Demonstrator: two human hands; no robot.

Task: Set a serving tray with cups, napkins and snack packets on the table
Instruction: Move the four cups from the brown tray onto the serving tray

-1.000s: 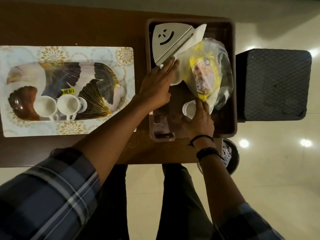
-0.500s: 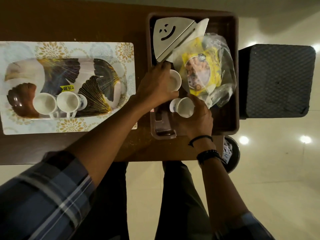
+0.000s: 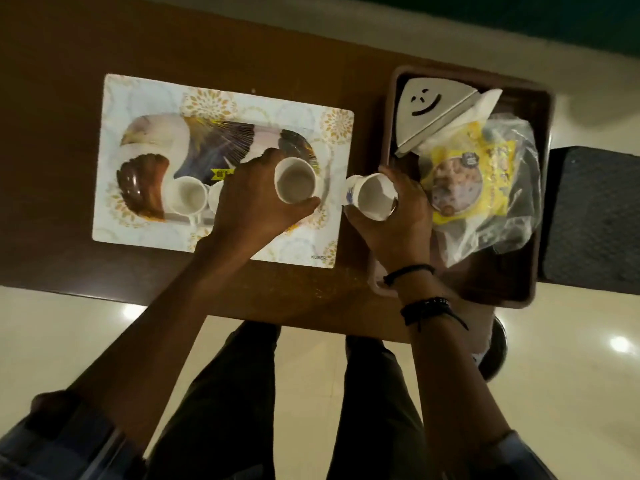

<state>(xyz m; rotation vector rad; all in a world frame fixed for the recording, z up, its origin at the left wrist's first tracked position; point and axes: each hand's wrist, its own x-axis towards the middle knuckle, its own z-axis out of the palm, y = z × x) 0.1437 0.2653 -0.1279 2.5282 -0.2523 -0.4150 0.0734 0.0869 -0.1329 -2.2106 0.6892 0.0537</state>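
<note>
A patterned serving tray (image 3: pixel 149 133) lies on a white placemat (image 3: pixel 110 216) on the brown table. Two white cups stand on the tray; one cup (image 3: pixel 187 199) shows fully, the other (image 3: pixel 214 201) is mostly hidden behind my left hand. My left hand (image 3: pixel 252 202) grips a third white cup (image 3: pixel 296 184) over the tray's right part. My right hand (image 3: pixel 401 216) holds a fourth white cup (image 3: pixel 372 199), tilted, between the placemat and the brown bin (image 3: pixel 543 168). In the bin lie a napkin holder with a smiley (image 3: pixel 426 105) and a yellow snack packet (image 3: pixel 478 174) in clear plastic.
A dark textured block (image 3: pixel 595 216) stands right of the bin. The table's near edge (image 3: pixel 242 317) runs just in front of my legs. A dark round object (image 3: pixel 497 355) sits on the floor below the bin.
Both hands lifted a cup each out of the bin and moved left. The left hand's cup is now over the tray, the right hand's cup is past the bin's left wall.
</note>
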